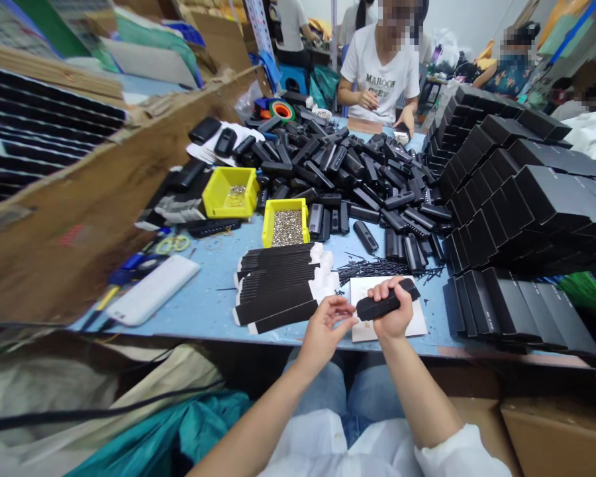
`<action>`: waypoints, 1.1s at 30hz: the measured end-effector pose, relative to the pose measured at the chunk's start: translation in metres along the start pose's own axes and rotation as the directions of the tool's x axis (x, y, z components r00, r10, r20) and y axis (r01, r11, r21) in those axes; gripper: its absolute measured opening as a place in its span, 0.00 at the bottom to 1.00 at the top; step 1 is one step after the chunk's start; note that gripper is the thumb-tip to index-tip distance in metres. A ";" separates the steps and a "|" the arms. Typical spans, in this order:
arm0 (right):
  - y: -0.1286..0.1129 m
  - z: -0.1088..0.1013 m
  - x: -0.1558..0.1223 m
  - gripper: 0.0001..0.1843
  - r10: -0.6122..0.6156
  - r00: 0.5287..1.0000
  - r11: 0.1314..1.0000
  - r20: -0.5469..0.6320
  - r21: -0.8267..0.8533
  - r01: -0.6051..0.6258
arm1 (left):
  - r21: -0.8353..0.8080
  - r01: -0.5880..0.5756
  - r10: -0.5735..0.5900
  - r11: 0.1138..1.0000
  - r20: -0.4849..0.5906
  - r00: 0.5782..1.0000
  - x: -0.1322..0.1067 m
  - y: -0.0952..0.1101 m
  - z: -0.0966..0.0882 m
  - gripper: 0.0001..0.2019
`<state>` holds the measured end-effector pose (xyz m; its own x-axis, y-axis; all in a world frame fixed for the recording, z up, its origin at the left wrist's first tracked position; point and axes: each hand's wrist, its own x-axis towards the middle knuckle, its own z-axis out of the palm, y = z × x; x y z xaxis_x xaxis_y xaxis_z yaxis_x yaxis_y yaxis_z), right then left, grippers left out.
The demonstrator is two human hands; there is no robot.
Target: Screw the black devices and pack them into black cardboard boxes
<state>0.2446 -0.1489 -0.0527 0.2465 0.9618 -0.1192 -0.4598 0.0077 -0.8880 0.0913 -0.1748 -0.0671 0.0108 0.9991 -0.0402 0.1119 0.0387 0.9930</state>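
My right hand (396, 317) is wrapped round a black oblong case (380, 305), holding it slightly tilted above a white board (365, 331) at the table's front. Close to the left end of that case is my left hand (330, 324), its thumb and forefinger brought together. What sits between those fingertips, if anything, is too small to make out. To the left lie flattened black cartons with white ends (275, 301) in an overlapping row. Thin black sticks or screws (372, 267) are scattered just behind the board.
Yellow bins (231, 192) with small metal parts stand behind the cartons. A big heap of black cases (328, 159) covers the back; black boxes (536, 192) are stacked high at right. A white power bank-like block (153, 289) lies left. A co-worker (380, 73) sits opposite.
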 end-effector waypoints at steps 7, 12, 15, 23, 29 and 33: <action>0.035 -0.077 0.025 0.37 0.195 0.962 0.782 0.189 -0.622 -0.037 | 0.914 -0.123 0.240 0.387 0.029 0.970 0.024 -0.037 -0.113 0.31; 0.024 -0.083 0.035 0.45 -0.307 0.952 0.459 -0.003 -0.876 0.146 | 0.842 -0.218 0.241 0.494 0.108 0.964 0.011 -0.008 -0.116 0.10; 0.009 -0.048 0.006 0.28 -0.476 0.816 0.222 0.328 -0.853 0.472 | 0.634 -0.098 -0.041 0.767 0.201 0.979 -0.005 0.030 -0.103 0.13; 0.000 0.026 -0.038 0.15 -0.341 0.546 0.156 0.765 -0.527 0.836 | 0.031 0.213 -0.197 0.977 0.530 0.825 -0.025 0.023 -0.069 0.32; -0.006 -0.006 -0.031 0.30 0.130 0.749 0.540 0.649 -0.680 0.496 | 0.305 0.095 -0.198 0.948 0.327 0.924 -0.025 0.036 -0.073 0.48; 0.004 -0.005 -0.026 0.39 0.237 0.874 0.778 0.424 -0.622 0.091 | 0.370 -0.265 0.035 0.891 0.526 0.850 -0.024 0.059 -0.065 0.17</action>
<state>0.2402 -0.1755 -0.0555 -0.2557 0.9585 -0.1263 0.1955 -0.0767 -0.9777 0.0329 -0.1953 -0.0006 0.5358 0.8423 -0.0584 0.4641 -0.2360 0.8538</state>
